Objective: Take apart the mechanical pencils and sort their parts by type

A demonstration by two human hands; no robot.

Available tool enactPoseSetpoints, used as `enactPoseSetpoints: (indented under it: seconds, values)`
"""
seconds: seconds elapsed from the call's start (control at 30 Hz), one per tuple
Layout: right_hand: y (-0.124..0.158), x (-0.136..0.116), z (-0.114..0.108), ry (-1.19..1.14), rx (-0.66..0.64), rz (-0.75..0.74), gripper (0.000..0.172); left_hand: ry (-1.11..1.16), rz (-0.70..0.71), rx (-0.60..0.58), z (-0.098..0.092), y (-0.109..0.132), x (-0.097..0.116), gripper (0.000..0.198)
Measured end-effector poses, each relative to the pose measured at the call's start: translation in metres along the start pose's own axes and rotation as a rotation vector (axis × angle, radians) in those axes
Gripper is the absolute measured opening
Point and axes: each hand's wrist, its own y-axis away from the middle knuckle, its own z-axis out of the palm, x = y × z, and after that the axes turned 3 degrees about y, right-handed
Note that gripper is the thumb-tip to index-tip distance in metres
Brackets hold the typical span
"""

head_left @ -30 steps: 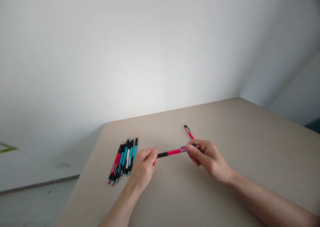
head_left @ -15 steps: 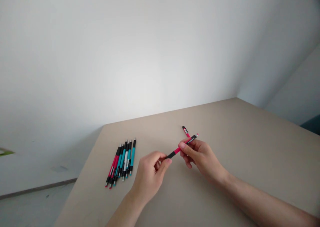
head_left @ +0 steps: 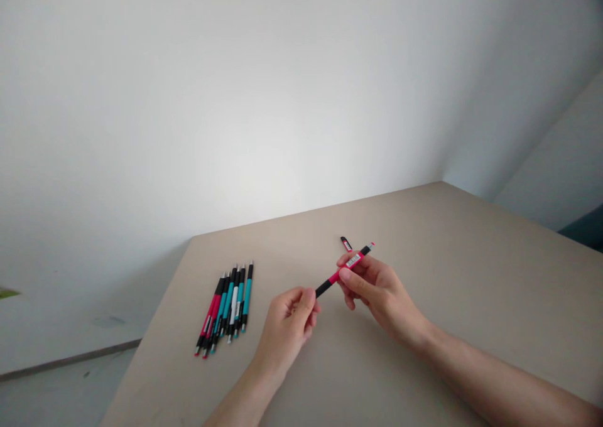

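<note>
Wall (head_left: pixel 282 100): pale and plain; stands behind the far edge of my worktop.
Worktop (head_left: pixel 424 238): beige; carries the loose pens beneath and around my work.
Right hand (head_left: pixel 381 292): fingers (head_left: pixel 354 282) pinched on the pink barrel of the held pen (head_left: pixel 335 277), thumb on my side.
Left hand (head_left: pixel 285 329): fingers (head_left: pixel 305 306) pinched narrow on the tip end; the thumb now lies over that end, where half a second ago it sat below it.
Pen row (head_left: pixel 228 302): pink, teal and white pens lie side by side left of my left hand, silver tips away from me; arrangement unchanged.
Held pen: between both hands, above the worktop, tilted up to the right. Since the last view it has been rolled about its length.
Lone pen (head_left: pixel 343 240): lies beyond my right hand, which now hides all but its far end.
Black grip (head_left: pixel 323 288): bare between my two holds.
Barcode label (head_left: pixel 353 260): now faces me; dark printed side turned away. Judged effect: barrel orientation is set by the left fingers, with the right steadying.
Button end (head_left: pixel 372 245): pink; projects past my right fingers, untouched.
</note>
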Motion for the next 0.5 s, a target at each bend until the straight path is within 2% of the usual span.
enactPoseSetpoints:
  seconds: [0.13, 0.3, 0.5]
  values:
    - [-0.0026, 0.0034, -0.0009, 0.006, 0.028, 0.035, 0.033, -0.013, 0.038, 0.006, -0.0018, 0.0014, 0.0029, 0.039]
    - [-0.0023, 0.0009, -0.002, -0.041, 0.089, 0.069, 0.042, 0.02, -0.051, -0.084, 0.004, 0.0045, 0.0058, 0.052]
    - [-0.0028, 0.0052, -0.0028, -0.05, 0.045, 0.14, 0.039, 0.051, -0.042, -0.057, 0.0061, 0.005, 0.0067, 0.039]
